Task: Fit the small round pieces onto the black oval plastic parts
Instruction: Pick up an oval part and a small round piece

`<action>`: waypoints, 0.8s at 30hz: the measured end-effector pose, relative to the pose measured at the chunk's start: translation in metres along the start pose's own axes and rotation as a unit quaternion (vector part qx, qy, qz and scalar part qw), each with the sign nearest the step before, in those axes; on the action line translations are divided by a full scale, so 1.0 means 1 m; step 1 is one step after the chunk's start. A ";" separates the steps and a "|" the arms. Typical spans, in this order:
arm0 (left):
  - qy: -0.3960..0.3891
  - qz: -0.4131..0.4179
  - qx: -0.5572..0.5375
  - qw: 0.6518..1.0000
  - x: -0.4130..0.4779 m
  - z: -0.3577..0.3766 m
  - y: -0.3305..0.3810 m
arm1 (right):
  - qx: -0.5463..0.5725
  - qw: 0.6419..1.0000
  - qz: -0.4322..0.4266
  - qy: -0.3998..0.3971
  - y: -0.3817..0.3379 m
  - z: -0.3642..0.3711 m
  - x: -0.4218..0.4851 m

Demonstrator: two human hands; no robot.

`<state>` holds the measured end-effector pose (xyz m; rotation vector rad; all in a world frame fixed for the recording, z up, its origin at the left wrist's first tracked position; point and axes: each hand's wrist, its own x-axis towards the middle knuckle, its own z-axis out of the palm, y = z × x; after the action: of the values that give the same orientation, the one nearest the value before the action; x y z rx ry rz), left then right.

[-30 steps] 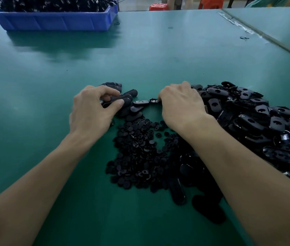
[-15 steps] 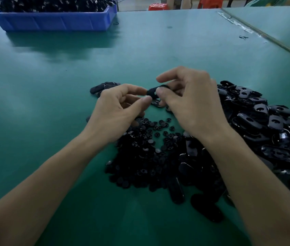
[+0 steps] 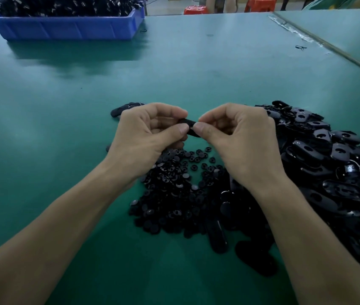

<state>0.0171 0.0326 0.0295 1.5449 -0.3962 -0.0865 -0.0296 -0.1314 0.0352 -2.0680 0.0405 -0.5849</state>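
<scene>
Between both hands, raised a little above the table, is one black oval part (image 3: 189, 128). My left hand (image 3: 150, 137) pinches its left end with thumb and curled fingers, and my right hand (image 3: 238, 139) pinches its right end the same way. Whether a round piece sits on it is hidden by my fingers. Below the hands lies a heap of small round black pieces (image 3: 174, 190). A big pile of black oval parts (image 3: 328, 164) spreads to the right.
A few black oval parts (image 3: 126, 108) lie just behind my left hand. A blue bin (image 3: 69, 27) full of black parts stands at the far left of the green table (image 3: 42, 128). A table seam (image 3: 328, 49) runs along the far right.
Both hands left the table, came together and lifted one oval part. My right hand's fingers, spread half a second ago, now curl on the part's end.
</scene>
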 end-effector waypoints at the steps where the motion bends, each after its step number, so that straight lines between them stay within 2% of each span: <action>1: 0.002 0.002 0.004 1.000 0.000 0.000 0.000 | -0.010 1.000 -0.008 0.008 -0.001 0.000 -0.001; 5: 0.040 0.008 0.023 0.999 0.002 -0.002 -0.001 | -0.122 0.991 -0.045 0.014 -0.003 0.002 -0.003; 9: 0.069 0.009 0.018 0.997 0.002 -0.004 -0.004 | -0.240 0.964 -0.041 -0.110 -0.005 0.006 -0.009; 11: 0.080 0.018 0.025 0.996 0.003 -0.005 -0.004 | -0.287 0.947 -0.048 -0.139 -0.005 0.008 -0.013; 17: 0.081 0.013 0.022 0.996 0.004 -0.003 -0.005 | -0.350 0.923 -0.039 -0.154 -0.004 0.010 -0.014; 24: 0.082 0.004 0.003 0.997 0.003 -0.002 -0.003 | -0.367 0.916 -0.034 -0.159 -0.005 0.012 -0.015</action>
<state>0.0215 0.0336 0.0268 1.5430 -0.2724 0.0476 -0.0389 -0.1150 0.0281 -2.8883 -0.0040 -0.2761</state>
